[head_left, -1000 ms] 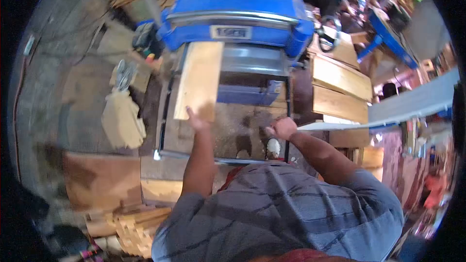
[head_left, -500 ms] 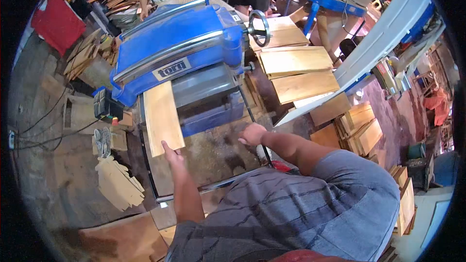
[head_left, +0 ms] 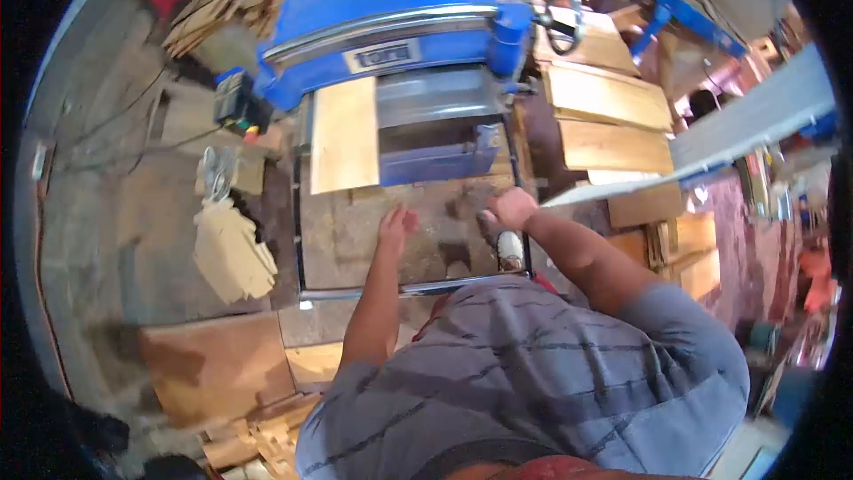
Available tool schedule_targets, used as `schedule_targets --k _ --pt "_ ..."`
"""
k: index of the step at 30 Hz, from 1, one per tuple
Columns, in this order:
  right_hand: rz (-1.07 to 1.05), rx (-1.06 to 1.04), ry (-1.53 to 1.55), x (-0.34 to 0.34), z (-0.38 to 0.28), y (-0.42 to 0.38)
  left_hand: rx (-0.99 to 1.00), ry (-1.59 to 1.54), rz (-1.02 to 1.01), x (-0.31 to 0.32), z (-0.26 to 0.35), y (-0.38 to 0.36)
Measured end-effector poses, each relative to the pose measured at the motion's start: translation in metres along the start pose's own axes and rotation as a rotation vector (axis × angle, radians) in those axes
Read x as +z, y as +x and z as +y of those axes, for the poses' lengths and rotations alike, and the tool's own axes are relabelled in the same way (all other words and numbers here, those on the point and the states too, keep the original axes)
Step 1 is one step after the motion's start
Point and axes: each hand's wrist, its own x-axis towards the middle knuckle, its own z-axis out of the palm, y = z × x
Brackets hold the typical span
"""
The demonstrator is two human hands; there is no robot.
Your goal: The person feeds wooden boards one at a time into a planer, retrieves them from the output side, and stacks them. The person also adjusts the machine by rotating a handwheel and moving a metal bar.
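A pale wooden board (head_left: pixel 345 147) sticks out of the front of a blue thickness planer (head_left: pixel 391 4), at the left of its opening. Its far end is hidden inside the machine. My left hand (head_left: pixel 398 224) hovers just below the board's near right corner, apart from it. The fingers look loosely stretched, with nothing in them, though slightly blurred. Over the right black rail of the machine's frame (head_left: pixel 413 288), my right hand (head_left: pixel 513 208) is curled closed. Whether it grips the rail or something else is hidden.
Several wooden boards (head_left: pixel 613 144) lie to the planer's right, with a handwheel (head_left: pixel 562 22) above them. A long pale panel (head_left: pixel 711 164) slants in at right. On the left are a black control box (head_left: pixel 238 102), cables and thin cut pieces (head_left: pixel 233 249). More boards (head_left: pixel 218 364) lie below.
My left hand has let go of the board and moved right. My right hand has shifted slightly up and right in view. The camera has tilted down, and the board appears further from me.
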Motion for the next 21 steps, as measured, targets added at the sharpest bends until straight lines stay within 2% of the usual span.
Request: schedule_targets --k 2,4,5,7,11,13,14,17,19,20,21 --pt "-0.061 -0.004 -0.016 -0.012 -0.005 -0.002 -0.092 0.251 -0.01 0.014 -0.011 -0.022" --pt "-0.038 0.0 -0.011 -0.003 -0.002 0.001 0.099 0.63 -0.121 0.001 -0.05 -0.024" --pt "-0.033 0.041 -0.002 -0.005 -0.004 -0.001 0.095 0.645 -0.162 0.011 -0.042 -0.035" --pt "-0.002 0.009 0.012 -0.014 -0.007 -0.005 0.123 1.105 -0.281 0.035 -0.01 -0.065" --pt "0.007 0.004 0.003 -0.009 -0.004 -0.004 0.118 0.972 -0.259 0.043 -0.021 -0.054" --pt "0.01 -0.005 0.096 -0.014 -0.002 -0.007 0.108 0.8 -0.28 0.053 -0.027 -0.047" --pt "0.018 -0.001 0.105 -0.013 -0.002 -0.007 0.107 0.813 -0.283 0.058 -0.029 -0.042" --pt "0.104 -0.012 0.248 -0.002 0.0 -0.004 0.022 0.682 -0.298 0.101 -0.022 -0.032" --pt "0.43 -0.057 0.577 0.006 0.011 0.001 0.107 0.574 -0.272 0.141 -0.019 -0.018" --pt "0.436 -0.058 0.58 0.004 0.02 0.001 0.11 0.58 -0.272 0.165 -0.015 -0.01" --pt "0.544 0.076 0.919 -0.007 0.027 -0.003 0.088 0.504 -0.263 0.189 -0.009 -0.005"
